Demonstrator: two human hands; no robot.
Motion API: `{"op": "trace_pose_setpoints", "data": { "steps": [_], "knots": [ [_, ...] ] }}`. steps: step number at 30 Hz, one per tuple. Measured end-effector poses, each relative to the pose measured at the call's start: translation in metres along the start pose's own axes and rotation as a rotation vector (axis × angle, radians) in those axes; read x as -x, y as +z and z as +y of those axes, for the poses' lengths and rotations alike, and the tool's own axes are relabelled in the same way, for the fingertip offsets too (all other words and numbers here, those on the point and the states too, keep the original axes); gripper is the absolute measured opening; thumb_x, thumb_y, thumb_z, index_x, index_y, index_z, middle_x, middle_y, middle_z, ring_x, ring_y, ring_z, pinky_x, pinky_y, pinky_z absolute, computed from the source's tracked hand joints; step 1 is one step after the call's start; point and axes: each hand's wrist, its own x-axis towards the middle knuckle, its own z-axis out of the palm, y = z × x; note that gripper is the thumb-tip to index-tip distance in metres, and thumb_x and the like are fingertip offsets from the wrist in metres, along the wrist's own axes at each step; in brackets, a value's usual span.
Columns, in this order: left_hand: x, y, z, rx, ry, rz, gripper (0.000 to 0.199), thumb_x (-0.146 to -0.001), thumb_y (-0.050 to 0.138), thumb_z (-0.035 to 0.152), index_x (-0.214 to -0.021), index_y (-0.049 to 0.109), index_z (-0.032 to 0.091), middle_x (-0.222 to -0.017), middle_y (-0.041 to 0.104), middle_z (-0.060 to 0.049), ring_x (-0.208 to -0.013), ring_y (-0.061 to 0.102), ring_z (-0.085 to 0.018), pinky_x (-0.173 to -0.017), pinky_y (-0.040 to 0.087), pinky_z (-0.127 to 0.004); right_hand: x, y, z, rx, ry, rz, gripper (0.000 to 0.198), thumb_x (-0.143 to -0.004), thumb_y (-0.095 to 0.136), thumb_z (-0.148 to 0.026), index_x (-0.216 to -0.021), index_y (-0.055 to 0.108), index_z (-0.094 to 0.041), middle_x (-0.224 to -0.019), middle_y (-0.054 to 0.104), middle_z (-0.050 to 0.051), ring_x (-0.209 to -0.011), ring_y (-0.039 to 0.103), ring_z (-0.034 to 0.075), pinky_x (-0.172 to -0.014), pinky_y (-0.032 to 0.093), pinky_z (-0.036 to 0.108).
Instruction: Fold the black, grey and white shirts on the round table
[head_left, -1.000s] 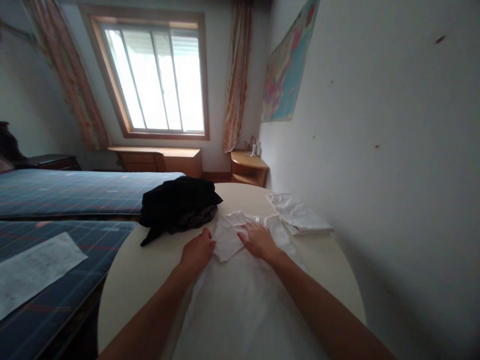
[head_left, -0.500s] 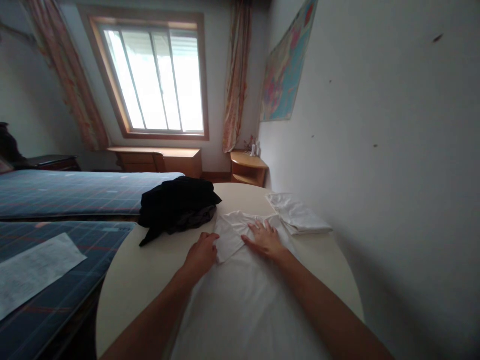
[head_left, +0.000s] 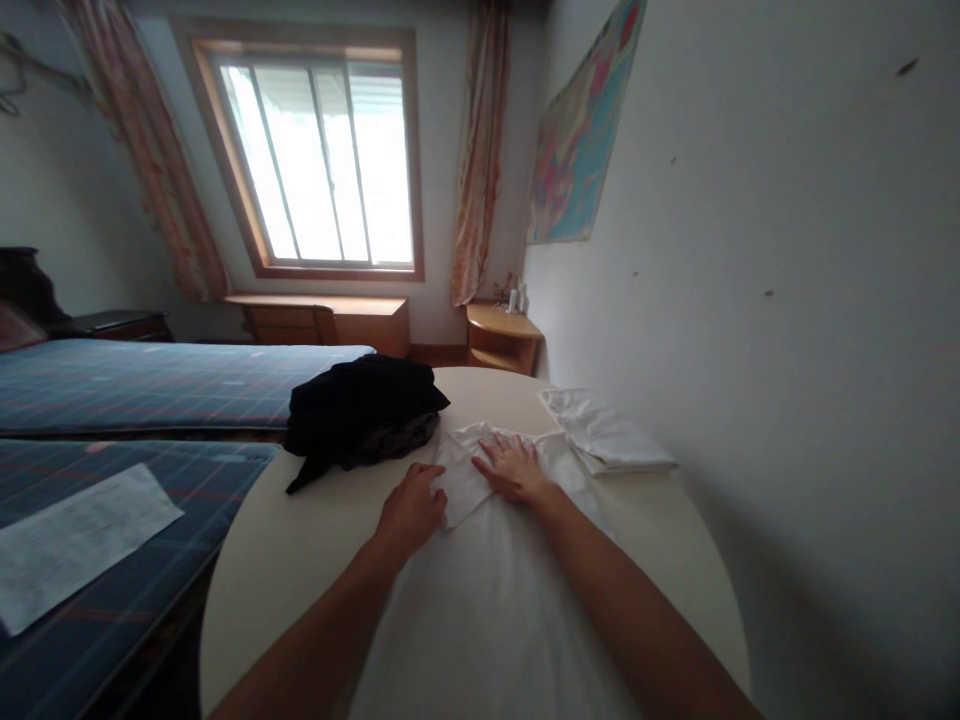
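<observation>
A white shirt [head_left: 487,620] lies lengthwise on the round table, with a sleeve-like flap [head_left: 463,490] folded inward near its far end. At that flap's left edge is my left hand [head_left: 411,508], its fingers curled and closed on the cloth. My right hand [head_left: 514,468] rests flat on the shirt just to the right, fingers spread and palm down. Part of the flap is hidden beneath it. A second white garment [head_left: 604,430], folded, lies beyond my right hand, close against the shirt's far right corner.
A heap of black clothes [head_left: 367,410] sits at the left rim of the cream round table [head_left: 262,570]. Left of it are plaid mattresses [head_left: 172,385], one bearing a sheet of paper [head_left: 82,540]. The white wall [head_left: 810,400] stands close on the right.
My right hand has slid a little leftward across the shirt, over the folded flap. My left hand keeps its place at the edge. The whole view has shifted slightly.
</observation>
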Motion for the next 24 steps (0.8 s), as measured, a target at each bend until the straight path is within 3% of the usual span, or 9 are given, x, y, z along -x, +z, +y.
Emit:
{"op": "trace_pose_setpoints", "data": {
  "steps": [3, 6, 8, 11, 15, 20, 24],
  "knots": [
    [0.003, -0.003, 0.008, 0.036, 0.016, 0.044, 0.032, -0.085, 0.054, 0.012, -0.115, 0.060, 0.022, -0.126, 0.062, -0.007, -0.108, 0.064, -0.021, -0.096, 0.044, -0.031, -0.001, -0.008, -0.012, -0.061, -0.026, 0.174, 0.047, -0.101, 0.035, -0.051, -0.123, 0.067, -0.024, -0.143, 0.056, 0.011, -0.133, 0.048, 0.028, -0.110, 0.030, 0.044],
    [0.006, -0.007, 0.018, 0.043, 0.025, 0.051, 0.026, -0.084, 0.054, 0.010, -0.107, 0.056, 0.022, -0.112, 0.066, -0.006, -0.099, 0.065, -0.021, -0.087, 0.046, -0.031, -0.001, -0.017, -0.030, -0.201, 0.004, 0.201, 0.041, -0.099, 0.042, -0.048, -0.100, 0.071, -0.019, -0.106, 0.073, 0.010, -0.102, 0.066, 0.022, -0.089, 0.043, 0.030],
    [0.008, -0.008, 0.023, 0.050, 0.034, 0.047, 0.022, -0.083, 0.057, 0.011, -0.102, 0.054, 0.022, -0.104, 0.068, -0.005, -0.093, 0.066, -0.021, -0.082, 0.045, -0.031, -0.001, -0.022, -0.042, -0.276, 0.037, 0.172, 0.044, -0.095, 0.046, -0.055, -0.094, 0.071, -0.019, -0.095, 0.074, 0.009, -0.092, 0.069, 0.021, -0.077, 0.044, 0.028],
    [0.010, -0.008, 0.028, 0.088, 0.084, 0.038, 0.019, -0.082, 0.060, 0.012, -0.093, 0.050, 0.023, -0.096, 0.068, -0.003, -0.088, 0.064, -0.021, -0.077, 0.042, -0.030, -0.001, -0.026, -0.053, -0.306, 0.104, 0.146, 0.050, -0.085, 0.057, -0.064, -0.100, 0.068, -0.018, -0.096, 0.074, 0.011, -0.093, 0.069, 0.024, -0.071, 0.043, 0.027],
    [0.013, -0.003, 0.030, 0.171, 0.158, 0.020, 0.022, -0.078, 0.063, 0.012, -0.085, 0.046, 0.023, -0.085, 0.063, 0.002, -0.076, 0.059, -0.016, -0.070, 0.039, -0.027, -0.003, -0.025, -0.054, -0.336, 0.145, 0.073, 0.059, -0.071, 0.074, -0.054, -0.115, 0.061, -0.015, -0.100, 0.073, 0.011, -0.093, 0.069, 0.024, -0.068, 0.044, 0.026],
    [0.015, 0.001, 0.029, 0.267, 0.197, 0.007, 0.024, -0.073, 0.062, 0.007, -0.084, 0.047, 0.022, -0.091, 0.056, 0.002, -0.071, 0.052, -0.012, -0.067, 0.038, -0.024, -0.010, -0.019, -0.044, -0.407, 0.135, 0.037, 0.047, -0.074, 0.069, -0.034, -0.116, 0.060, -0.014, -0.087, 0.074, 0.006, -0.080, 0.069, 0.021, -0.063, 0.043, 0.023],
    [0.017, 0.002, 0.034, 0.297, 0.224, -0.021, 0.022, -0.074, 0.061, 0.007, -0.084, 0.048, 0.022, -0.088, 0.055, 0.002, -0.072, 0.051, -0.013, -0.066, 0.039, -0.024, -0.013, -0.017, -0.036, -0.400, 0.161, 0.057, 0.037, -0.082, 0.060, -0.033, -0.113, 0.062, -0.012, -0.099, 0.073, 0.010, -0.088, 0.069, 0.021, -0.068, 0.045, 0.024]
  ]
}}
